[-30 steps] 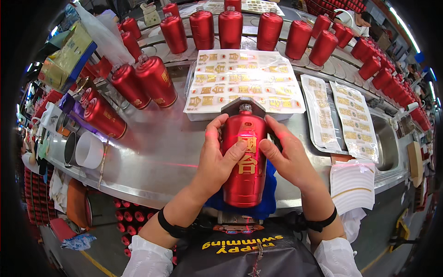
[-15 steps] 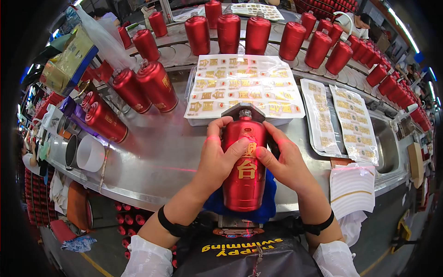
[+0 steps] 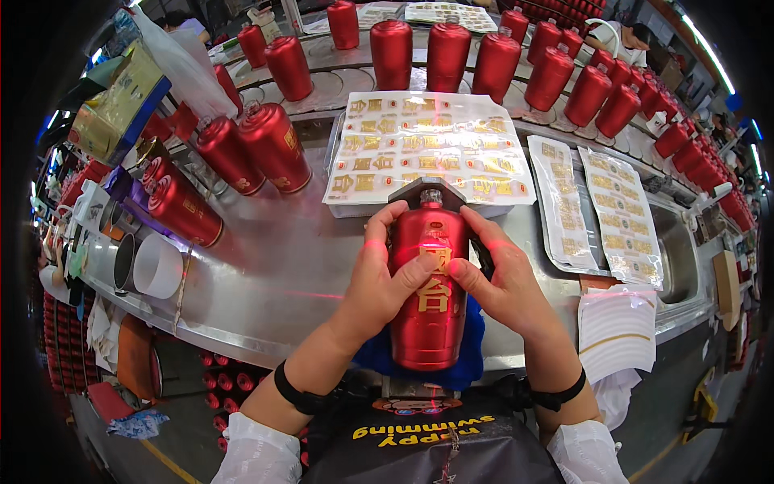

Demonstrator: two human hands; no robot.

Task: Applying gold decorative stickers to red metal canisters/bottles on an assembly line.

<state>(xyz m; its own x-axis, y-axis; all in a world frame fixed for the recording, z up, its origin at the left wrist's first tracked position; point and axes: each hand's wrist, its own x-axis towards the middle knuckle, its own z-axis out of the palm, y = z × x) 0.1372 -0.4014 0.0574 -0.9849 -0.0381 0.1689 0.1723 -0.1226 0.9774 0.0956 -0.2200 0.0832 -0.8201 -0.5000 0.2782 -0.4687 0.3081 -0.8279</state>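
A glossy red bottle with gold characters on its front lies tilted before me, its clear neck pointing away and set against a dark angled holder. Under its lower part is a blue cloth. From the left, my left hand clasps the bottle, thumb on the gold lettering. My right hand grips the other side, its thumb also on the lettering. Red laser lines cross the bottle and both hands. Just beyond the holder lies a white sheet of gold and red decals.
Several red bottles stand on the metal table at left, near a white cup. A curved conveyor carries more bottles across the back. Narrow gold label sheets lie at right beside a sink and white curved strips.
Bottles on the conveyor have shifted to the right. My thumbs have slid slightly lower on the lettering, while the held bottle stays nearly in place.
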